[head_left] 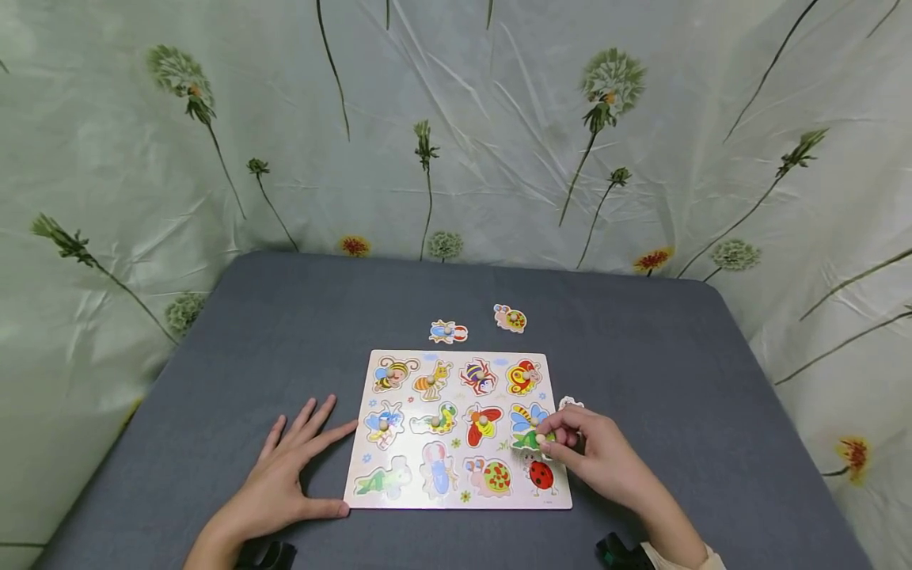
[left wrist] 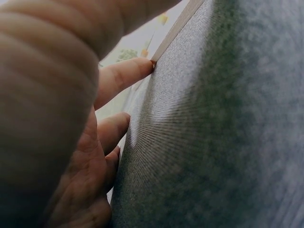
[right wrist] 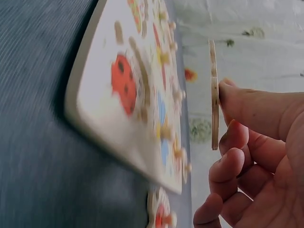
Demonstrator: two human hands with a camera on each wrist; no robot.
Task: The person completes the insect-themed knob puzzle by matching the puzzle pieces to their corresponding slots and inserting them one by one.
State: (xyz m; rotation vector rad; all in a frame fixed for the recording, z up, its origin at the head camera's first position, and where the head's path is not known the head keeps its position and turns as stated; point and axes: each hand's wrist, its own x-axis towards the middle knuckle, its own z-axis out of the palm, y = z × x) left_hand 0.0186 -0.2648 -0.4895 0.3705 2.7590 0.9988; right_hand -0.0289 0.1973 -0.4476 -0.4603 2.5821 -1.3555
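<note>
Between thumb and fingers of my right hand (head_left: 598, 451), a green insect puzzle piece (head_left: 526, 442) is pinched by its knob. In the right wrist view, that piece (right wrist: 214, 95) shows edge-on, raised off the wooden puzzle board (head_left: 456, 503). It overlaps the board's right side in the head view, above the printed ladybug (head_left: 541, 475). My left hand (head_left: 278, 483) lies spread at the board's left side, index fingertip and thumb at its edge. Knobbed insect pieces, such as the red-winged one (head_left: 484, 425), fill the upper two rows; the bottom row shows bare recesses.
Beyond the board's far edge lie a blue beetle piece (head_left: 448, 332) and a snail piece (head_left: 511, 318). Another piece (head_left: 571, 402), partly hidden by my right hand, lies off the board's right edge. A grey cloth (head_left: 285, 317) covers the table; a flowered curtain (head_left: 499, 158) hangs behind.
</note>
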